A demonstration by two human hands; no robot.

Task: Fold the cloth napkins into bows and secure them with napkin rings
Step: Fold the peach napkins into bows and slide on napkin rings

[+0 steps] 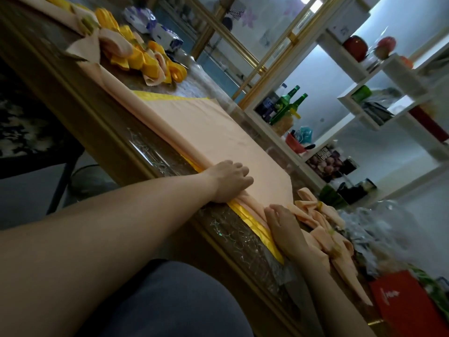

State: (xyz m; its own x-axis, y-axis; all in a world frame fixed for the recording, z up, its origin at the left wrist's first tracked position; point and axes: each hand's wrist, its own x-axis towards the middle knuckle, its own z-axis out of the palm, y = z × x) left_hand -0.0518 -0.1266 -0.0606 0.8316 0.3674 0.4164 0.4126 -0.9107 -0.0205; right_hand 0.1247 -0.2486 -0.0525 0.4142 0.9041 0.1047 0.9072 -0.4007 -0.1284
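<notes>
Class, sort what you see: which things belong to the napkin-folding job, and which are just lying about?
Job: peach napkin, left hand, right hand, ringed peach bows, yellow-and-peach napkin pile.
Lying about: green bottles, red box, blue-and-white packets, red pot.
</notes>
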